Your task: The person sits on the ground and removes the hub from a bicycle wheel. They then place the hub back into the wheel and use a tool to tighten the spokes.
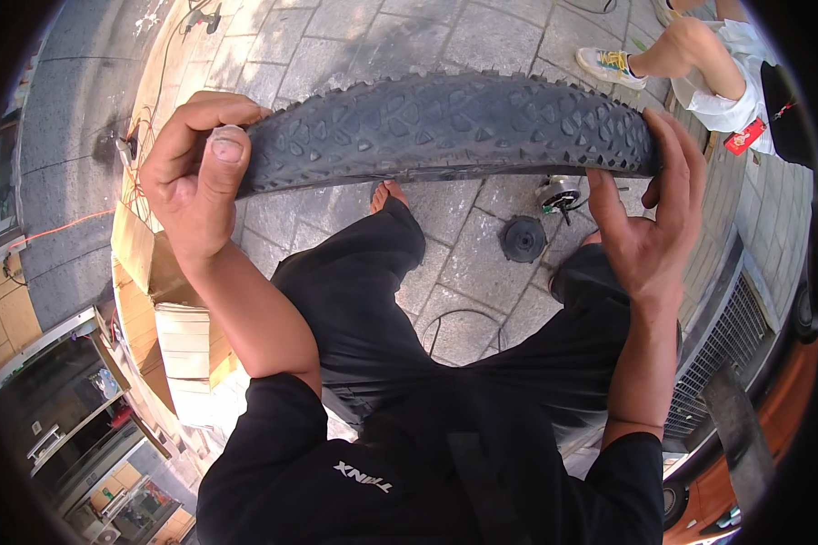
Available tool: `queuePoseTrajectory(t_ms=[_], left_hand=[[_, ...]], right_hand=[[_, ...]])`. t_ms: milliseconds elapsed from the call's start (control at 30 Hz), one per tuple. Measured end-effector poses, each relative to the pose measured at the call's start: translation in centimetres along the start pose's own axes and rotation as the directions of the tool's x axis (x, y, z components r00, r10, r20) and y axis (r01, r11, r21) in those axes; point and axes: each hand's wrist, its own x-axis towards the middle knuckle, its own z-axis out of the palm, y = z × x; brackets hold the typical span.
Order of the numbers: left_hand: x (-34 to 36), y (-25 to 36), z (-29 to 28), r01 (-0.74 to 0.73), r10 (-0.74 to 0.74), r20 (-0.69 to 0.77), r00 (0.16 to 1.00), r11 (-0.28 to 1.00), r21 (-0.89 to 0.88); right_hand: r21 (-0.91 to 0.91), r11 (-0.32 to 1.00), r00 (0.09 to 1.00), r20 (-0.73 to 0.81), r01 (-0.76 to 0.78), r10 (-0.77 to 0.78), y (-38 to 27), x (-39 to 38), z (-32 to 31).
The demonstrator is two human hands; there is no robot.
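A black knobby tyre (pixel 445 123) is held up across the view, its tread facing me. My left hand (pixel 200 173) is closed round its left end, thumb on the near side and fingers over the top. At the right end my right hand (pixel 654 204) grips it, with the thumb at the lower edge and the fingers behind the far side. The lower rim of the tyre shows as a thin dark edge; its inside is hidden. Below it on the paving lie a round black ribbed part (pixel 523 239) and a silver metal hub-like part (pixel 557 194) with wires.
Cardboard boxes (pixel 182 341) stand at my left. A person's leg and shoe (pixel 612 65) are at the upper right. A metal grating (pixel 723 336) and an orange vehicle (pixel 786 427) are on the right. A power tool (pixel 204 18) lies at the upper left.
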Motion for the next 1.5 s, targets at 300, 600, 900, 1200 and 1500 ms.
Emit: queuePoseTrajectory(t_ms=[300, 600, 900, 1200, 1500], left_hand=[[0.1, 0.3, 0.4, 0.057, -0.058, 0.044, 0.997, 0.998, 0.021], [0.8, 0.0, 2.0, 0.152, -0.15, -0.109, 0.983, 0.988, 0.01], [4.5, -2.5, 2.8, 0.29, -0.221, -0.371, 0.902, 0.946, 0.143], [7.0, -5.1, 2.2, 0.41, -0.19, -0.514, 0.836, 0.839, 0.357], [8.8, -4.9, 3.2, 0.513, -0.178, -0.57, 0.803, 0.692, 0.507]], right_hand=[[-0.005, 1.0, 1.0, -0.002, -0.021, 0.021, -0.6, 0.1, 0.2], [-0.027, 0.999, 1.0, -0.02, -0.02, 0.02, 0.8, 0.4, 0.7], [0.048, 0.969, 0.969, 0.062, -0.243, 0.24, 1.4, 1.3, 0.8], [0.009, 0.956, 0.926, 0.25, -0.294, 0.283, 4.4, -1.5, -0.5], [-0.287, 0.949, 0.72, 0.629, -0.133, 0.291, 4.1, -4.1, -2.5]])
